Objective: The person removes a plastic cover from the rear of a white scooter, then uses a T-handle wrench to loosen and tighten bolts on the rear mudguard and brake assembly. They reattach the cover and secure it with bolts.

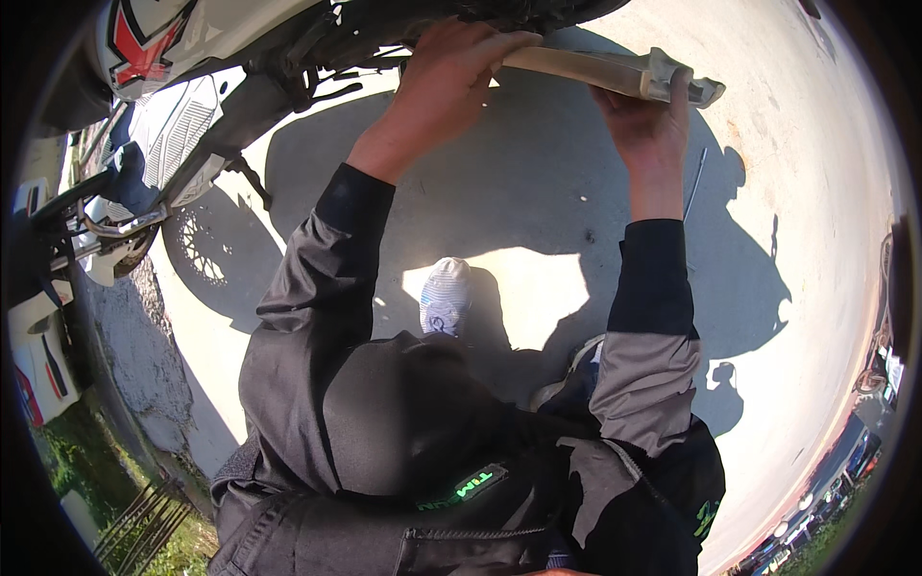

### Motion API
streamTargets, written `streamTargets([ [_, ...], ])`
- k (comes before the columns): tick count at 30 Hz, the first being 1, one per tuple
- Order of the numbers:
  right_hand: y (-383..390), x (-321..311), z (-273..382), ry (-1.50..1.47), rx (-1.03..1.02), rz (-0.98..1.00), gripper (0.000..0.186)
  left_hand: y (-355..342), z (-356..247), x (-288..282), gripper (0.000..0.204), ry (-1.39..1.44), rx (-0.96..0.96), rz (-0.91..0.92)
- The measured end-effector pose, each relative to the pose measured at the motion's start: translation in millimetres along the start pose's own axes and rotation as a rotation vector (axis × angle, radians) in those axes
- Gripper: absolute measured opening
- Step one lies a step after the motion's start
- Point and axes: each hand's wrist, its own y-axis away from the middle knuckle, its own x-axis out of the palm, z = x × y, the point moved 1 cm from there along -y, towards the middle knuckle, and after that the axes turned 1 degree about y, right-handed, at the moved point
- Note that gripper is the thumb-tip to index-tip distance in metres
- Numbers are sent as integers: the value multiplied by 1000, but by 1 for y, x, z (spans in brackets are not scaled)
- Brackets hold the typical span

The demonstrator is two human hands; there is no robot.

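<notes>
A long, narrow cream-coloured panel (586, 69), which looks like a motorcycle body part, is held up at the top of the view. My right hand (651, 130) grips its right end, thumb on the near side and fingers reaching underneath. At the panel's left end my left hand (449, 72) is closed around it, close under the dark lower part of a motorcycle (384, 43). The left fingertips are partly hidden there. Exactly how the panel meets the motorcycle cannot be seen.
A white body section with a red and black mark (149, 48) is at upper left. Other white motorcycle parts (48, 374) stand along the left edge. A thin rod (694, 182) lies on the sunlit concrete (816, 240). My shoe (446, 296) is below, and several objects line the far right rim.
</notes>
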Motion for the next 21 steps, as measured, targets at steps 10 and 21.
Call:
streamTargets([
  [10,-39,22,-55,-43,175,-72,66,13,40,-43,45,382,-515,171],
  [21,-62,53,-98,10,173,-223,38,125,109,-34,41,-260,-654,-327],
])
